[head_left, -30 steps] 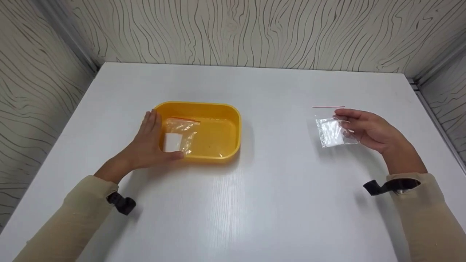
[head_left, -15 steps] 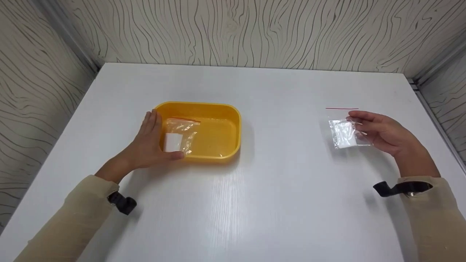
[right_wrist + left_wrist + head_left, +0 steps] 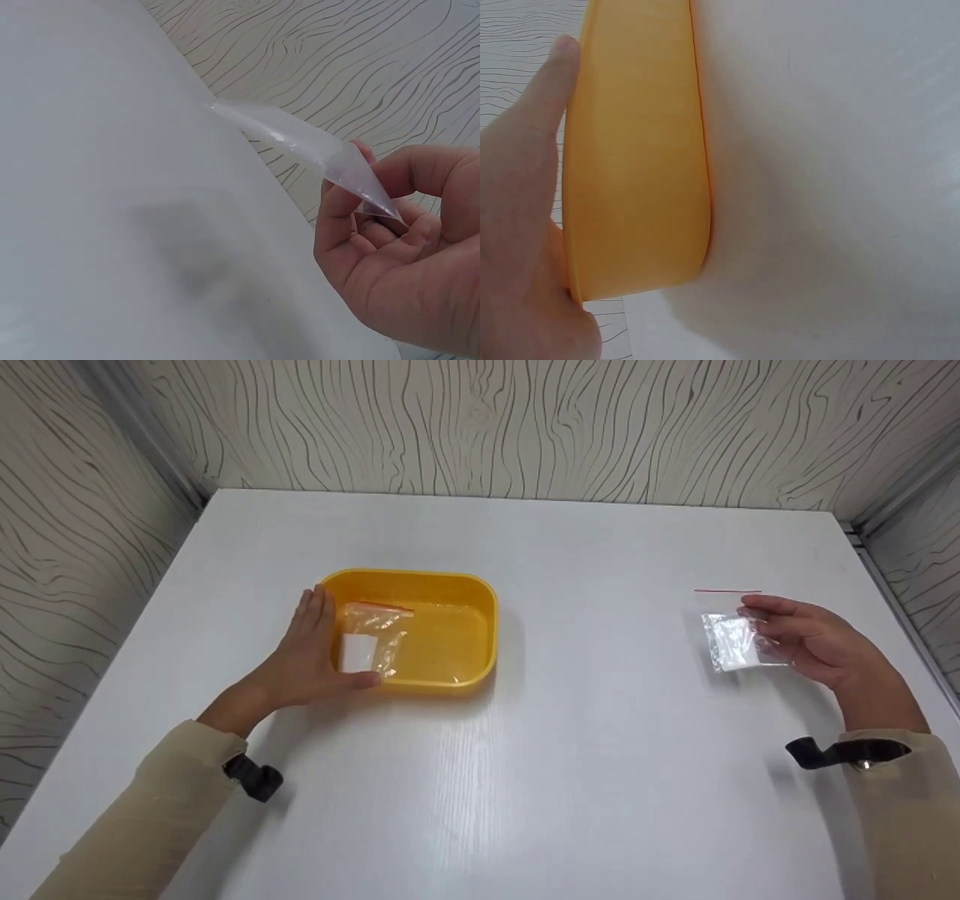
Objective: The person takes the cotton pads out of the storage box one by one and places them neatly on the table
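Observation:
In the head view, my left hand rests against the left end of a yellow plastic bin, its fingers straight along the side and its thumb along the front rim. Inside the bin, at its left, lies a clear zip bag with a red strip and a white piece in it. Over at the right, my right hand pinches the edge of another clear zip bag, also red-stripped with a white piece inside. The right wrist view shows this bag held tilted above the table, its shadow below.
The bin and hands are over a white table. Wood-patterned panels stand behind it and at both sides. A black wrist strap sits on the right sleeve, and another black strap on the left.
My right hand has moved to the right and a little nearer, carrying the zip bag along. The left hand and the bin have stayed put.

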The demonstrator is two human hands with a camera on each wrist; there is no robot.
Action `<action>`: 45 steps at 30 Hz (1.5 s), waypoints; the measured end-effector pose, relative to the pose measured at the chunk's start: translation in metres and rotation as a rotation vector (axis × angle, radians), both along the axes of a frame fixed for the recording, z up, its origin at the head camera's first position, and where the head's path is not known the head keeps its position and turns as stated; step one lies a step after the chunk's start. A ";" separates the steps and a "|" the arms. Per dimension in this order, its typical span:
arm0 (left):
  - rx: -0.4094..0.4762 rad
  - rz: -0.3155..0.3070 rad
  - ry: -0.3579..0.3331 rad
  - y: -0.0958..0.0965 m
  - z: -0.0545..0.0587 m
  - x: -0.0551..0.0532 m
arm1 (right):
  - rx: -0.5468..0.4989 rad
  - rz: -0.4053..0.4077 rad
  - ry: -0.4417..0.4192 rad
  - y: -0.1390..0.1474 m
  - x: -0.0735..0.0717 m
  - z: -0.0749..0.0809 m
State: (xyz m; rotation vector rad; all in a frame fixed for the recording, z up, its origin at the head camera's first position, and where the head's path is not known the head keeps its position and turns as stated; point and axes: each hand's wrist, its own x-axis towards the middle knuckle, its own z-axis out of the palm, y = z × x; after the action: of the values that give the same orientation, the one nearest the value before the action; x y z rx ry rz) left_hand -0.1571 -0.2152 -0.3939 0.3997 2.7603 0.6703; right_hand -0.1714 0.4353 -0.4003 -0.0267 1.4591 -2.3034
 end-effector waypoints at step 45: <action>-0.020 0.000 -0.003 0.000 0.001 0.000 | 0.307 -0.115 -0.057 0.068 0.007 -0.007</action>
State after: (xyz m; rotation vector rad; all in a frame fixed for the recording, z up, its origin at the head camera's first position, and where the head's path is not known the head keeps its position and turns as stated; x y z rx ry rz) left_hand -0.1574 -0.2151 -0.3932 0.3939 2.7617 0.6429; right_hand -0.1645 0.5037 -0.4075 0.2144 1.8095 -2.1206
